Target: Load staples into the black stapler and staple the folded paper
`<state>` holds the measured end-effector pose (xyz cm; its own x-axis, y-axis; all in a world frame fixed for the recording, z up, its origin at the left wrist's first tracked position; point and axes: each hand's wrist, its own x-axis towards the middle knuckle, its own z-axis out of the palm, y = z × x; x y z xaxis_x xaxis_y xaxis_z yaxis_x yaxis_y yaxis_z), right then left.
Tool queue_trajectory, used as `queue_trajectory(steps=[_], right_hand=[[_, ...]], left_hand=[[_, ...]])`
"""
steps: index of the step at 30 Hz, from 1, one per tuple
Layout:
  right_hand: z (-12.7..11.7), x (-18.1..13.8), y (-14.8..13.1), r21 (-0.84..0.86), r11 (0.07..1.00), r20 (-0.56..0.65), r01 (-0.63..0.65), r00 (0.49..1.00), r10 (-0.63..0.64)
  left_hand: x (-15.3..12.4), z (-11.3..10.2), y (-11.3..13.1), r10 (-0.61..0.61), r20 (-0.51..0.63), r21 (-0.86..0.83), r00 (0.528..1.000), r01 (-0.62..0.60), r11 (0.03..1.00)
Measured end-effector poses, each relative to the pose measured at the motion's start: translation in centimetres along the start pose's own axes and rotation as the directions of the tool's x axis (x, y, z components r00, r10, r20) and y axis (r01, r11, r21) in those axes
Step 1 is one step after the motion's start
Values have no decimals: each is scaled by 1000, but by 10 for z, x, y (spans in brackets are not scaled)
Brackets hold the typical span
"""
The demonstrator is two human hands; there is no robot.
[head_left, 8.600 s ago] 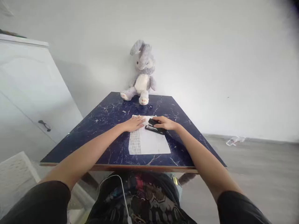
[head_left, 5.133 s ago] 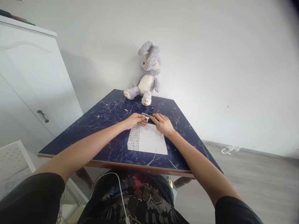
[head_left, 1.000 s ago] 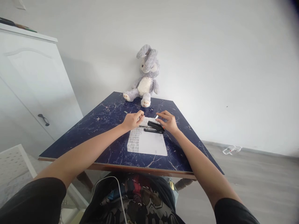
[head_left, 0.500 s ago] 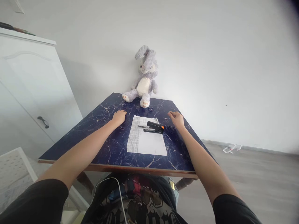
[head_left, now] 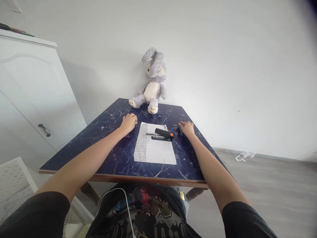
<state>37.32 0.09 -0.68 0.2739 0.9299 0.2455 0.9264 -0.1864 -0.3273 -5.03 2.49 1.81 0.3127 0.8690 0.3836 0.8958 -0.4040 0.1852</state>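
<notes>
Dark blue, veined with white like marble, the table top [head_left: 114, 145] lies under both my hands. My left hand [head_left: 129, 122] is palm down, just beyond the far left corner of the paper, its fingers bent and fairly close together; I see nothing held in it, though the underside is hidden. My right hand [head_left: 187, 128] is at the table's right side, fingers gathered in narrowly; whether a small piece is pinched there I cannot tell.

Between them, a little nearer my body, is the stapler [head_left: 163, 134], touching neither hand. Its long axis runs crosswise, from one hand's side to the other: the thin metal rail pokes out toward my left, the thick end with the orange button [head_left: 171, 135] toward my right. My right hand is the nearer one, just beside that end. The black upper arm is raised at a slant above the base, leaving a wedge-shaped gap.

Under it is the paper [head_left: 158, 153], thin and white, grey printed blocks down its left side; the stapler's thick end reaches its right edge. Farther out, a plush rabbit [head_left: 152, 82], grey and fluffy with a cream belly, sits against the smooth pale wall [head_left: 223, 66].
</notes>
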Motion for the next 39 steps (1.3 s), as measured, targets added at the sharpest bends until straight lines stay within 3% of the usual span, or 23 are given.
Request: queue_trajectory(steps=[4,9,13,20,29,39], right_hand=[[1,-5,-3,-54,998,45,-36,998,39],[-1,-8,-6,-97,994,71,-46,996,53],[-2,-9,-9,-120,992,81,-46,995,56],[-2,-10,-12,-147,987,87,-58,994,71],[-2,-10,-12,-144,988,90,-59,993,72],[-2,-10,-12,-131,989,83,-61,994,72]], left_hand=[[-2,-3,23,219,-140,-220,966,-246,944],[-8,-2,43,379,-138,-488,915,-395,778],[-10,2,46,390,-96,-598,916,-366,713],[-12,5,46,330,21,-785,944,-189,590],[-16,4,50,455,50,-717,889,-286,636],[-17,0,52,445,38,-691,895,-298,659]])
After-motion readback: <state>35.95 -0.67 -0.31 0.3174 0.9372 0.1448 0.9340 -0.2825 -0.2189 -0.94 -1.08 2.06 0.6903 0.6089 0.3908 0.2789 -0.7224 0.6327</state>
